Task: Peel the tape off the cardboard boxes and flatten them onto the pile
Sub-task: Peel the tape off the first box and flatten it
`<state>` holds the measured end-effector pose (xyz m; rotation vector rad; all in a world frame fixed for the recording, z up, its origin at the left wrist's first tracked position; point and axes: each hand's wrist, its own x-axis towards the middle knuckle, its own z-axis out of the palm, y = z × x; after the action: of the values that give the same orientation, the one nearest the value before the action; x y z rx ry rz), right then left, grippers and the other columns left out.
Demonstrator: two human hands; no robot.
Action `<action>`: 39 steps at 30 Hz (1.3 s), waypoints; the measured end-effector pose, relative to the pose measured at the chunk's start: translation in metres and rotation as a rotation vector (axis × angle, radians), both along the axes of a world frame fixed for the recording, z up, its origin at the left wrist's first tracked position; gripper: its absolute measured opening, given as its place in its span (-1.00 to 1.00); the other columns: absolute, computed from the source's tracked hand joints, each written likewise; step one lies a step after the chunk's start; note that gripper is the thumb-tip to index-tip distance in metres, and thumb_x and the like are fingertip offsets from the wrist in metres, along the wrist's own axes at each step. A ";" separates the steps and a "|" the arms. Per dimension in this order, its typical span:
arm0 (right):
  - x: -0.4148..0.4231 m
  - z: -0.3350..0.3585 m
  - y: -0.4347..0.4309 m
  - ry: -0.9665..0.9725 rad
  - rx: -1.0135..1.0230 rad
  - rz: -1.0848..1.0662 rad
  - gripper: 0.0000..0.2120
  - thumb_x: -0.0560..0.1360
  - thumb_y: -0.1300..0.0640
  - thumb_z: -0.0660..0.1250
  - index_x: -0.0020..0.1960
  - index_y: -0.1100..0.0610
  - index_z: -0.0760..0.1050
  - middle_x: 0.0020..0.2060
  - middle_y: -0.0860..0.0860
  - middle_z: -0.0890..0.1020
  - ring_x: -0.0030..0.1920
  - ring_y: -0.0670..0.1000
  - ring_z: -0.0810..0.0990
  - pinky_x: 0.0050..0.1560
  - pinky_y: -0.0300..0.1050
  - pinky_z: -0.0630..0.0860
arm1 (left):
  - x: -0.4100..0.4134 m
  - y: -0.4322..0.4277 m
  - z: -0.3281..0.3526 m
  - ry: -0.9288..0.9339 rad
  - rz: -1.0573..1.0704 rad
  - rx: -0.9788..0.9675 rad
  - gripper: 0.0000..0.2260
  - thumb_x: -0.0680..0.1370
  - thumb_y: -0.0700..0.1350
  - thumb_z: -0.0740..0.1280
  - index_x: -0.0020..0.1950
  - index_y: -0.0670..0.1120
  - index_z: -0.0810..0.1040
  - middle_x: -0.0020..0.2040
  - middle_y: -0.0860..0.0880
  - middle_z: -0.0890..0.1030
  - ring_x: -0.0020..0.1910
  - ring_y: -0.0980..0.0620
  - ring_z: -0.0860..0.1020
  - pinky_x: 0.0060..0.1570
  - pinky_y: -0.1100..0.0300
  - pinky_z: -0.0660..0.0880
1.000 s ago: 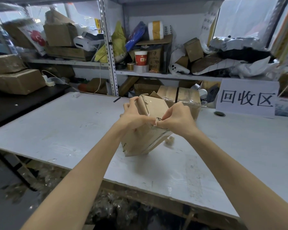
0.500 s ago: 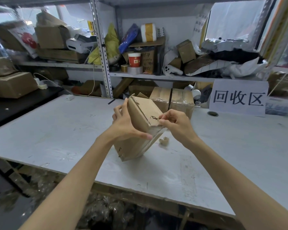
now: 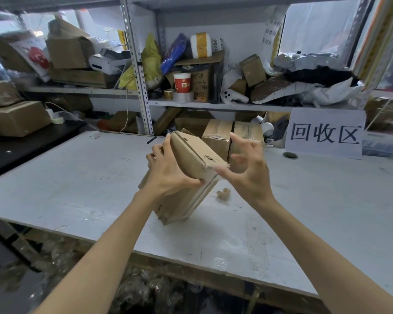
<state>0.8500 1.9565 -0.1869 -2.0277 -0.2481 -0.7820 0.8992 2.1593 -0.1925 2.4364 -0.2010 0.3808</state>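
A brown cardboard box (image 3: pixel 191 155) stands tilted on one lower corner on the white table (image 3: pixel 77 182). My left hand (image 3: pixel 166 173) grips its top left side, thumb across the near face. My right hand (image 3: pixel 247 171) hovers just right of the box's upper right corner with fingers spread, the fingertips at the torn edge; no tape shows in them. Clear tape glints along the box's right side. A small crumpled wad of tape (image 3: pixel 223 193) lies on the table right of the box.
Two taped cardboard boxes (image 3: pixel 218 137) stand behind the held one. A white sign with characters (image 3: pixel 325 133) leans at the back right. Cluttered metal shelves (image 3: pixel 191 71) fill the background. A black side table with boxes (image 3: pixel 16 118) sits left. Plastic scraps lie under the table edge.
My right hand has let go of the pinch at the box's corner and spread its fingers. My left hand has tipped the box further and shifted its grip toward the top.
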 end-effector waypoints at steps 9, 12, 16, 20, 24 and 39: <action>-0.005 0.005 0.022 0.109 -0.168 -0.070 -0.83 0.35 0.02 0.54 -0.15 0.10 0.69 -0.26 -0.04 0.64 -0.27 -0.13 0.56 -0.26 -0.22 0.48 | -0.013 -0.017 -0.009 -0.133 0.036 0.125 0.31 -0.03 0.57 0.32 0.56 0.04 -0.11 0.37 -0.04 0.13 0.29 -0.12 0.24 0.35 -0.14 0.35; -0.003 0.008 0.023 0.065 -0.165 -0.096 -0.89 0.35 0.09 0.55 -0.22 0.10 0.66 -0.29 -0.07 0.62 -0.28 -0.15 0.55 -0.25 -0.20 0.49 | -0.013 -0.017 -0.010 -0.114 0.038 0.129 0.34 -0.04 0.59 0.31 0.57 0.02 -0.14 0.38 -0.05 0.13 0.30 -0.14 0.24 0.36 -0.16 0.32; -0.005 0.004 0.022 -0.052 -0.145 0.057 -0.91 0.37 0.28 0.50 -0.24 0.22 0.60 -0.25 -0.02 0.58 -0.21 -0.07 0.54 -0.22 -0.22 0.51 | -0.008 -0.018 -0.009 -0.065 0.028 0.146 0.36 -0.04 0.62 0.27 0.58 0.03 -0.17 0.40 -0.06 0.13 0.34 -0.17 0.24 0.38 -0.17 0.30; -0.004 -0.005 0.016 -0.148 -0.096 0.126 -0.92 0.37 0.27 0.51 -0.20 0.22 0.62 -0.19 -0.01 0.56 -0.17 -0.09 0.55 -0.17 -0.25 0.54 | -0.004 -0.014 -0.007 0.017 0.033 0.072 0.37 -0.04 0.64 0.26 0.60 0.04 -0.16 0.44 -0.07 0.14 0.38 -0.16 0.23 0.36 -0.16 0.32; -0.002 -0.006 0.020 -0.179 -0.165 0.021 -0.76 0.31 0.14 0.57 -0.13 0.22 0.58 -0.08 0.04 0.61 -0.10 -0.03 0.59 -0.08 -0.14 0.59 | -0.008 -0.021 -0.008 -0.034 -0.038 0.013 0.32 -0.02 0.58 0.33 0.57 0.20 -0.23 0.38 -0.09 0.16 0.31 -0.20 0.26 0.29 -0.18 0.35; 0.002 -0.022 -0.003 0.012 0.070 -0.052 -0.80 0.31 0.22 0.56 -0.23 0.17 0.53 -0.35 -0.02 0.62 -0.32 -0.10 0.60 -0.27 -0.18 0.60 | 0.012 0.016 -0.010 0.077 0.029 -0.191 0.12 -0.09 0.51 0.46 0.39 0.30 0.09 0.22 0.01 0.17 0.25 -0.08 0.28 0.28 -0.10 0.42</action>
<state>0.8520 1.9532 -0.2092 -1.9793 -0.1597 -0.7996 0.9111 2.1749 -0.2028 2.2631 -0.0910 0.3035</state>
